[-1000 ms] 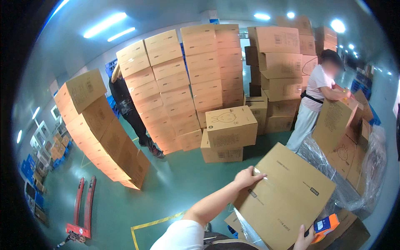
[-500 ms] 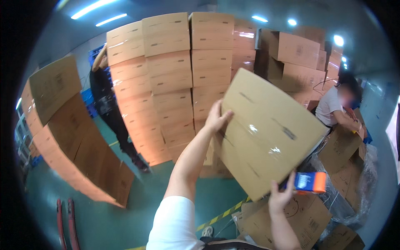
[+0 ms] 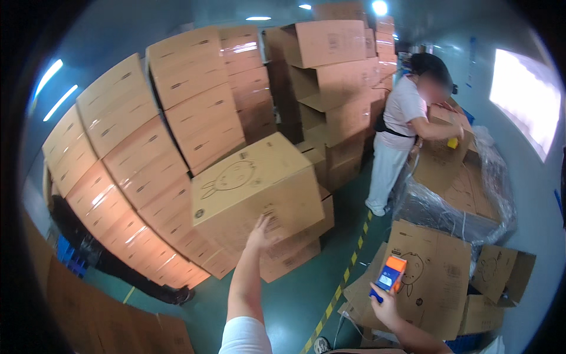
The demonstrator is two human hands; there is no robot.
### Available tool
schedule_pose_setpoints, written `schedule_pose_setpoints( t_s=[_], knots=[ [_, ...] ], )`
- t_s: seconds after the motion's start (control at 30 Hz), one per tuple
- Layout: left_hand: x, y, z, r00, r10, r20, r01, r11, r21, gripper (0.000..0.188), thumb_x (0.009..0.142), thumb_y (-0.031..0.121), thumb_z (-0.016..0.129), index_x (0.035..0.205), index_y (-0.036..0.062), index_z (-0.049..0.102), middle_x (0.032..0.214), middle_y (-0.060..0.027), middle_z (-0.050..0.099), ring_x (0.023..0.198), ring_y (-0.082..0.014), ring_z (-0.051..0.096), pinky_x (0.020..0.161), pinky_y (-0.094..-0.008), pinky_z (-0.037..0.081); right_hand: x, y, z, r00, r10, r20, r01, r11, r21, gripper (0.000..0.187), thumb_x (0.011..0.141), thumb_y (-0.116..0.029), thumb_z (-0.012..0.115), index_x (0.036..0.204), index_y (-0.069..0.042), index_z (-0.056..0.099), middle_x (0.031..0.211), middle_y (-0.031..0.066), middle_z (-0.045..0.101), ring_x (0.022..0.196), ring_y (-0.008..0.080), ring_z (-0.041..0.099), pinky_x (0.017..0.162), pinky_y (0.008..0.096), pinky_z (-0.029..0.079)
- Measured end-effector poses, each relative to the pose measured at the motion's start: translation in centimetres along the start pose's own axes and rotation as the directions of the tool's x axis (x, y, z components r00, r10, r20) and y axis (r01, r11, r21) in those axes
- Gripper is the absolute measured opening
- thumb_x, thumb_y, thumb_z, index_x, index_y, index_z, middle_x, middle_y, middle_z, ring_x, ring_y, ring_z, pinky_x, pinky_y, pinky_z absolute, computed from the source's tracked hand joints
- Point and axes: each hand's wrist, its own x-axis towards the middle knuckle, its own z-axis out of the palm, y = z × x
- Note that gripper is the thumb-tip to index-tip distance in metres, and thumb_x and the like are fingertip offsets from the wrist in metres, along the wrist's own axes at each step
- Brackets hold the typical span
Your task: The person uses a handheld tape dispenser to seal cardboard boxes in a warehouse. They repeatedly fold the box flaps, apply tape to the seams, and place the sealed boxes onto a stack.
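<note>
A taped cardboard carton (image 3: 257, 194) with a rabbit-like line drawing on its top rests on other cartons, close to the tall stack. My left hand (image 3: 259, 233) is at its near side, fingers stretched out and slightly blurred; whether they touch the cardboard, I cannot tell. My right hand (image 3: 384, 304) is wrapped round a blue-and-orange handheld device (image 3: 389, 276) with a small light panel that looks like a screen. The device is above a flat cardboard piece (image 3: 436, 277) with a similar drawing.
Tall carton stacks (image 3: 127, 135) rise at the left and behind. Open-sided cartons (image 3: 336, 76) are piled farther back. A co-worker (image 3: 398, 118) bends over a carton at the right, beside plastic-wrapped cardboard (image 3: 454, 200). Yellow-black floor tape (image 3: 348, 277) runs between. Another person's dark-clothed leg (image 3: 118, 262) shows at left.
The carton, tilted between my hands before, now sits lower on other cartons. My right hand has left it and holds the device over the flat cardboard. The view has swung right.
</note>
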Motion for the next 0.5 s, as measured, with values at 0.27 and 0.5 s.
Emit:
schedule_pose_setpoints(
  t_s=[0.27, 0.5],
  knots=[
    [4.0, 1.5, -7.3, 0.923, -0.355, -0.147, 0.382, 0.810, 0.445, 0.077, 0.063, 0.042, 0.073, 0.130, 0.0207, 0.041, 0.144, -0.0057, 0.024, 0.131, -0.0334, 0.021, 0.102, -0.0578, 0.019, -11.4, 11.9, -9.7, 0.904, 0.380, -0.198, -0.427, 0.833, -0.351, 0.040, 0.065, 0.000, 0.059, 0.105, -0.005, 0.062, 0.096, 0.0197, 0.058, 0.093, 0.0330, 0.055, 0.085, 0.0397, 0.042],
    [5.3, 1.6, -5.2, 0.951, -0.192, -0.241, 0.286, 0.844, 0.455, 0.072, 0.073, 0.057, 0.058, 0.131, 0.0184, 0.040, 0.138, -0.0082, 0.036, 0.126, -0.0318, 0.031, 0.101, -0.0572, 0.019, -16.8, 14.0, -10.5, 0.742, 0.582, -0.333, -0.659, 0.725, -0.202, 0.041, 0.062, -0.004, 0.060, 0.103, -0.004, 0.063, 0.091, 0.0188, 0.060, 0.090, 0.0333, 0.057, 0.082, 0.0382, 0.044]
  ],
)
